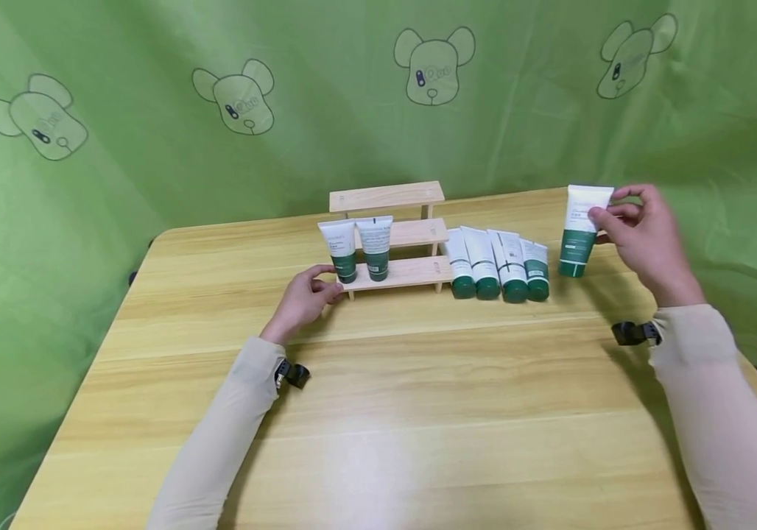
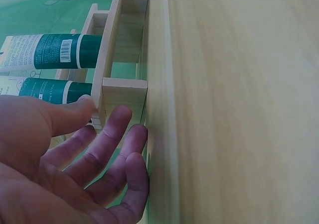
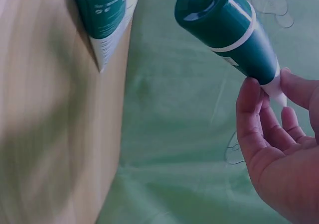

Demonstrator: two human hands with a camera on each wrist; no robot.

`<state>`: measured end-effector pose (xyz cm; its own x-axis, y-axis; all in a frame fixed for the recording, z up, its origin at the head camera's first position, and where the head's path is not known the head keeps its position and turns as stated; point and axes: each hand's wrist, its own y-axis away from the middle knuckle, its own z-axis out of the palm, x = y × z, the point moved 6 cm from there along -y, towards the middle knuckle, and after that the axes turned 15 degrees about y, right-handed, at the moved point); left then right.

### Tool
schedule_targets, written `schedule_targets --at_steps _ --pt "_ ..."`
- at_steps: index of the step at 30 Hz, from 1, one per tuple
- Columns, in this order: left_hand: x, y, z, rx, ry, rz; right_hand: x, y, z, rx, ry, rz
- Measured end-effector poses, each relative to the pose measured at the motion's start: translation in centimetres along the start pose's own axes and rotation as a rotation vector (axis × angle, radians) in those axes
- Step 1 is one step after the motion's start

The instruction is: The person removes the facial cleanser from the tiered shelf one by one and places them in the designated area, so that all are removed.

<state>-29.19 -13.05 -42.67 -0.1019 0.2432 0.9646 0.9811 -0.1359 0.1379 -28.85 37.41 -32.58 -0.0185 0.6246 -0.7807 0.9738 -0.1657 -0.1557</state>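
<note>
A three-step wooden display stand (image 1: 412, 272) sits toward the back of the table. Two white-and-green squeeze tubes stand cap-down on the left part of its lowest step: one at the end (image 1: 342, 250) and one beside it (image 1: 375, 246). My left hand (image 1: 305, 298) holds the left end of that step, with the thumb (image 2: 75, 115) at its edge by the tube cap and the fingers lower down. Off to the right, my right hand (image 1: 646, 239) pinches another white-and-green squeeze tube (image 1: 579, 239) near its white crimped end, green cap downward, above the table.
Several similar tubes (image 1: 484, 265) lie side by side right of the stand, green caps toward me. The wooden table (image 1: 378, 412) stretches in front. A green curtain (image 1: 325, 110) with bear-head outlines hangs behind the table.
</note>
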Motion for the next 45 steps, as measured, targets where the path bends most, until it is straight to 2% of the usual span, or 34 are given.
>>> schedule_targets --at_steps 8,16,37,45 --pt "0.0 0.1 0.1 0.003 0.008 -0.005 3.0 -1.3 1.5 -0.029 0.097 0.065" --pt "0.2 0.2 0.1 0.007 0.011 -0.005 4.7 -1.8 2.5 -0.098 0.207 0.119" --pt "0.1 0.3 0.1 0.013 0.029 -0.029 7.3 -1.9 4.0 -0.21 0.206 0.159" --pt "0.2 0.4 0.1 0.017 0.024 -0.018 8.3 -1.9 4.4 -0.291 0.284 0.19"
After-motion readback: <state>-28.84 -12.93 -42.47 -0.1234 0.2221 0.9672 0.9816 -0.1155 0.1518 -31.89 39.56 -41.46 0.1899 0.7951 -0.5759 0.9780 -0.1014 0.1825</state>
